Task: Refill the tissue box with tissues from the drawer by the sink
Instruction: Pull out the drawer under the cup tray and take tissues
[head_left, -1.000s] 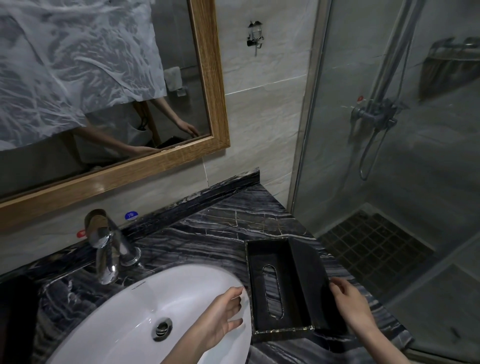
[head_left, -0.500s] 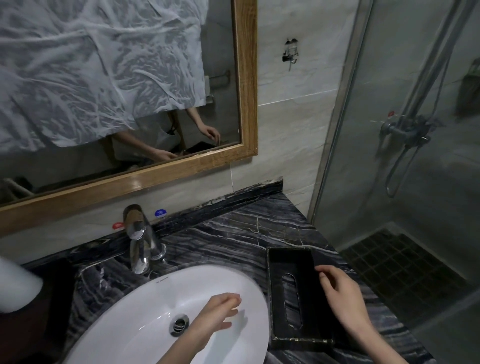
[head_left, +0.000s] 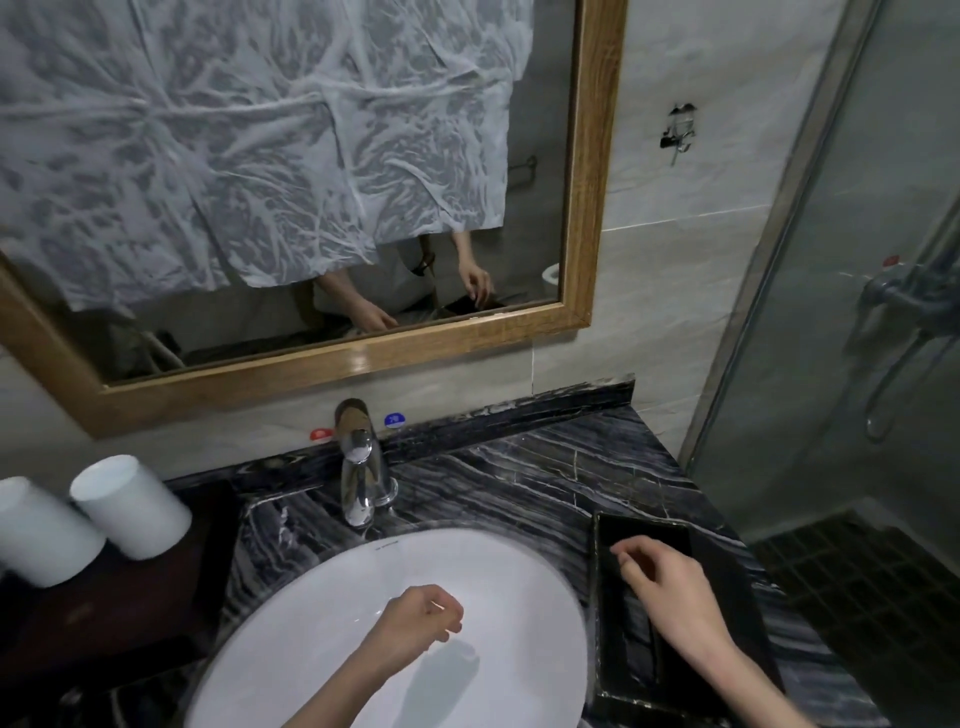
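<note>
Since a second ago the right hand (head_left: 667, 587) has left the right wall of the tissue box (head_left: 647, 532) and come across over its open hollow. The left hand (head_left: 423, 618) has drawn its fingers in, and the view has swung left to take in two cups.

The right hand hovers over the box with its fingers loosely bent and its thumb near the forefinger. It holds nothing that I can see, and whether it touches the box I cannot tell. The left hand hangs over the sink (head_left: 311, 649), softly curled and empty.

The tissue box is a black, straight-sided oblong lying open side up at the near right of the bench (head_left: 545, 467), just beside the sink. The bench is dark marble streaked with thin white veins. The sink is a smooth white oval set into it, with a polished chrome tap (head_left: 358, 483) at its far edge.

At the left, two plain white cylindrical cups (head_left: 130, 506) stand on a dark reddish tray (head_left: 104, 613). On the far wall, pale tile carries a mirror with a grained wooden frame (head_left: 582, 208). A crinkled white sheet (head_left: 234, 130) covers most of the mirror. A glass shower screen (head_left: 857, 312) stands at the right.
</note>
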